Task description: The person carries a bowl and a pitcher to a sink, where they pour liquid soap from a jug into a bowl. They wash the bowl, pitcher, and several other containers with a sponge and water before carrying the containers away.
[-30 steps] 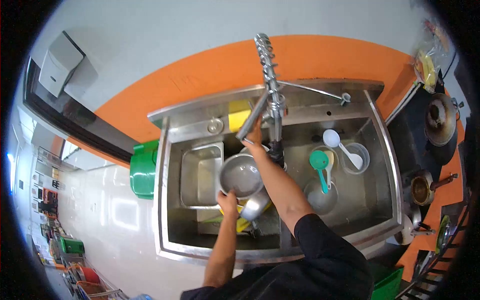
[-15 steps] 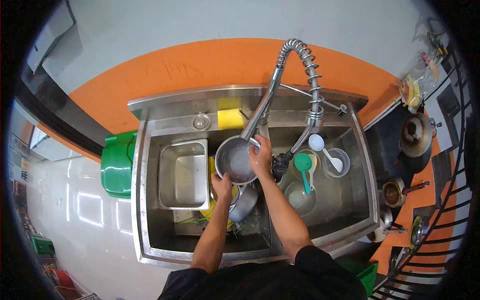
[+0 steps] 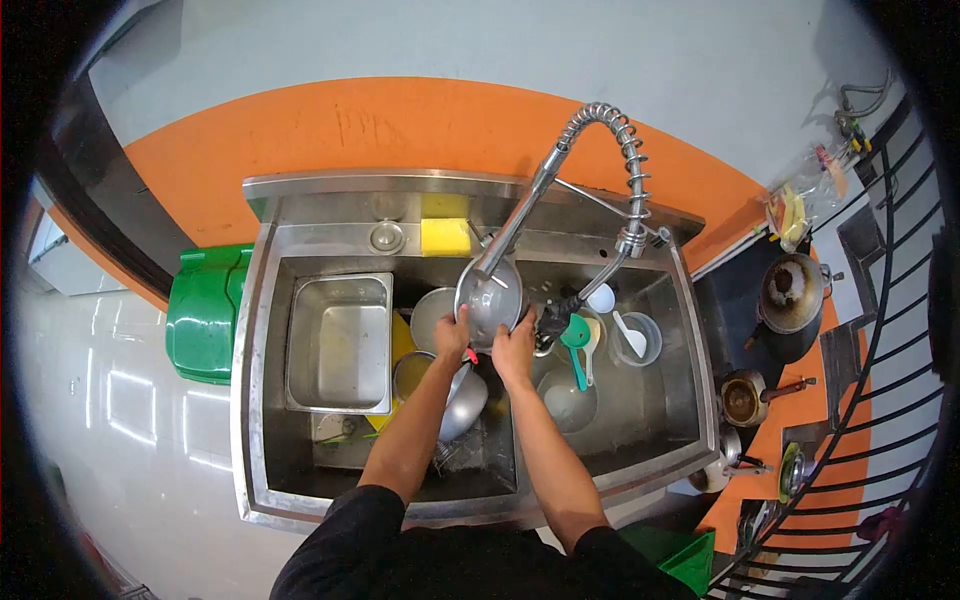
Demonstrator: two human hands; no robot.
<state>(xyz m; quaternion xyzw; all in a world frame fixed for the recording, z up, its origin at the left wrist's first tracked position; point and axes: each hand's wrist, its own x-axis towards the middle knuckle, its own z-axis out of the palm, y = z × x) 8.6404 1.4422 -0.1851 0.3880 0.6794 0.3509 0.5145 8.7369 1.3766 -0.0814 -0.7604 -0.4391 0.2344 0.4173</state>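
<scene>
Between my two hands is a round metal bowl (image 3: 488,303), tilted, held just below the faucet spout (image 3: 491,262) and over the divider between the basins. My left hand (image 3: 453,335) grips its near left rim, and my right hand (image 3: 515,350) grips its near right side. Below it in the left basin lie another metal bowl (image 3: 430,320), a rounded steel bowl (image 3: 463,407) and a rectangular steel pan (image 3: 340,340). To the right of my right hand, a green ladle (image 3: 575,335) and a pale spoon (image 3: 592,350) rest in the right basin.
A coiled spring faucet hose (image 3: 634,165) arches over the right basin, its black-wrapped end (image 3: 556,318) close to my right hand. A clear tub (image 3: 640,340) holds a white spoon. A yellow sponge (image 3: 445,237) sits on the back ledge. Used pans (image 3: 791,293) stand at right, a green bin (image 3: 208,315) at left.
The bowl has moved slightly right and is now tipped more steeply. My left hand has shifted up and right along it, my right hand down to its near side. Another bowl beneath now shows.
</scene>
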